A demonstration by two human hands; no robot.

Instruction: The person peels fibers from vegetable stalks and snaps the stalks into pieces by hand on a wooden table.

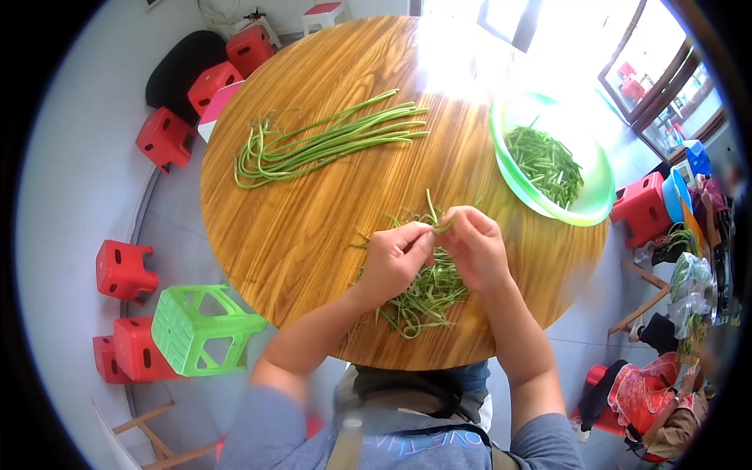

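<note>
My left hand and my right hand meet over the near part of the round wooden table. Both are closed, with fingertips pinched on a green garlic scape whose end sticks up between them. Below the hands lies a heap of thin, curly scape trimmings, partly hidden by them. Farther off to the left, a bundle of long whole garlic scapes is spread on the wood. On the right, a green translucent basin holds many short scape pieces.
Red stools and a green stool stand left of the table. At the right are another red stool and a blue basin. A seated person in a red patterned garment is at the lower right. Bright glare covers the table's far edge.
</note>
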